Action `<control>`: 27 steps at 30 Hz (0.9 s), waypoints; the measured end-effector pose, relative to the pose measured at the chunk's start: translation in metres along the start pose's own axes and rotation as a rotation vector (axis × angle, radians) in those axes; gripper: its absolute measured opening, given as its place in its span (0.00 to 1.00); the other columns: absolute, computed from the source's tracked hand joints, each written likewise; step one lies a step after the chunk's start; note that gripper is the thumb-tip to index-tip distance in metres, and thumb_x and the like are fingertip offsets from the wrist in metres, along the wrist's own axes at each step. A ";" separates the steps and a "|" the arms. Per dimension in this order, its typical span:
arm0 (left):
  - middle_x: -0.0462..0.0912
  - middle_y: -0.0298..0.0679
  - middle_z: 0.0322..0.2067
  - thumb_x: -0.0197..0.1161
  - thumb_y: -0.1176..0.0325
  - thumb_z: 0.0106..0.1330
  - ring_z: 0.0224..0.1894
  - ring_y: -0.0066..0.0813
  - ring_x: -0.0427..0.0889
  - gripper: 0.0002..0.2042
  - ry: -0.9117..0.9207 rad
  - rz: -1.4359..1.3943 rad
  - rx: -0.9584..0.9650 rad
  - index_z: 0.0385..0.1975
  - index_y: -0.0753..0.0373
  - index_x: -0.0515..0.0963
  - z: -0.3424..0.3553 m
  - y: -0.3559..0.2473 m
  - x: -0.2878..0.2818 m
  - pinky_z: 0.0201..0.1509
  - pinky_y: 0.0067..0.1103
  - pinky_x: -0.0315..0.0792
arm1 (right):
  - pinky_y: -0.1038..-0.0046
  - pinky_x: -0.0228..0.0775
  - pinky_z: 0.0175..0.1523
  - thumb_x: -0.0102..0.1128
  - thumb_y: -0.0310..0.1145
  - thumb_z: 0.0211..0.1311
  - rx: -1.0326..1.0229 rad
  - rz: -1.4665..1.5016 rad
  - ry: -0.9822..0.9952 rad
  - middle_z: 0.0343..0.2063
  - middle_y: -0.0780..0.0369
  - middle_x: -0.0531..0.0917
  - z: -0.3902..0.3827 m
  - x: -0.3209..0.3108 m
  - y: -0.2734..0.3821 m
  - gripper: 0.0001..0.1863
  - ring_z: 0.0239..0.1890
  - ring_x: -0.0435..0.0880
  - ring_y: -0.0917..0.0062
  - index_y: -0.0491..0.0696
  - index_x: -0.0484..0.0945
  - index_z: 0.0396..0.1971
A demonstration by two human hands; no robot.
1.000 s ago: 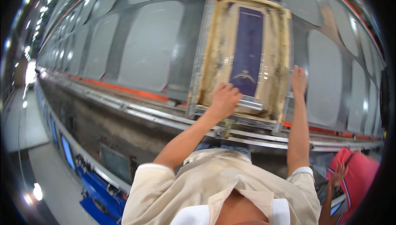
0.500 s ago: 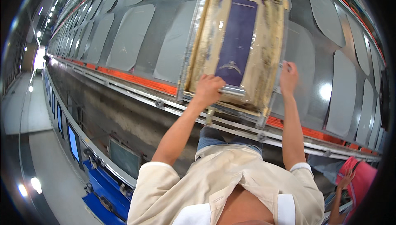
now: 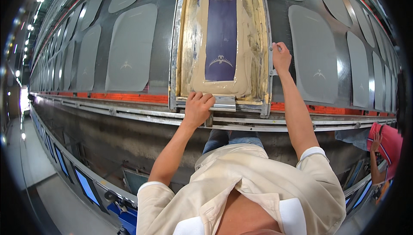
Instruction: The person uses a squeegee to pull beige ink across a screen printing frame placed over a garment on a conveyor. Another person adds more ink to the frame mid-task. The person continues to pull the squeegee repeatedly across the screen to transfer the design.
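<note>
A screen-printing frame (image 3: 174, 58) lies on the long table in front of me. Inside it, a purple printing area (image 3: 221, 37) with a pale emblem near its close end is bordered by beige tape. My left hand (image 3: 199, 107) is closed on one end of a metal squeegee (image 3: 225, 103), which lies across the frame's near end. The squeegee's lower edge is hidden. My right hand (image 3: 282, 57) has its fingers curled on the frame's right side rail, above a small metal bracket (image 3: 273, 72). The fingers cover exactly what they grip there.
Grey cut panels (image 3: 132, 47) lie in rows on the dark table, several bearing a pale emblem. A metal rail (image 3: 142, 118) and an orange-red strip (image 3: 301, 108) run along the near edge. At the right stands another person in a pink top (image 3: 389, 149). Screens line the left.
The squeegee in my left hand has come closer, from the purple area's lower part to the frame's near end. My right hand stays at the right rail. The whole view has turned.
</note>
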State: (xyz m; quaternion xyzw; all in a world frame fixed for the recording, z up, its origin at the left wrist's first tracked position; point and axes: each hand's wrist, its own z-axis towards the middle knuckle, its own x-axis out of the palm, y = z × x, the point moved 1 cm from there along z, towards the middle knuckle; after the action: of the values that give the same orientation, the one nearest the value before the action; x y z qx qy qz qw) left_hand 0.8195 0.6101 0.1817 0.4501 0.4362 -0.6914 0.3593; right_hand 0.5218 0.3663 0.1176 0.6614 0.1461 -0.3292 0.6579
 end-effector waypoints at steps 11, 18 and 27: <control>0.84 0.29 0.39 0.66 0.80 0.38 0.38 0.34 0.79 0.21 -0.167 0.070 0.092 0.36 0.53 0.80 0.202 0.144 0.038 0.46 0.31 0.67 | 0.63 0.74 0.50 0.59 0.45 0.69 -0.117 -0.247 0.311 0.41 0.53 0.86 0.066 0.005 0.056 0.16 0.46 0.84 0.56 0.48 0.83 0.44; 0.85 0.38 0.29 0.73 0.72 0.45 0.34 0.42 0.83 0.12 -0.155 0.017 0.146 0.32 0.56 0.84 0.389 0.238 0.050 0.40 0.36 0.72 | 0.65 0.75 0.51 0.67 0.51 0.59 -0.553 -0.059 0.618 0.41 0.56 0.86 0.206 0.109 0.154 0.26 0.45 0.85 0.64 0.46 0.83 0.48; 0.86 0.47 0.29 0.77 0.61 0.50 0.35 0.48 0.85 0.18 0.270 -0.155 -0.145 0.42 0.58 0.87 0.470 0.273 0.042 0.41 0.36 0.76 | 0.60 0.76 0.43 0.73 0.41 0.51 -0.522 -0.386 0.751 0.32 0.53 0.86 0.277 0.174 0.182 0.19 0.38 0.85 0.56 0.44 0.82 0.37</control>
State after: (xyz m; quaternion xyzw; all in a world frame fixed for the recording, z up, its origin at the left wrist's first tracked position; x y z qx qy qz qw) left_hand 0.9032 0.0712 0.1668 0.4768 0.5627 -0.6169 0.2746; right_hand 0.6973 0.0402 0.1722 0.5085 0.5704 -0.1365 0.6304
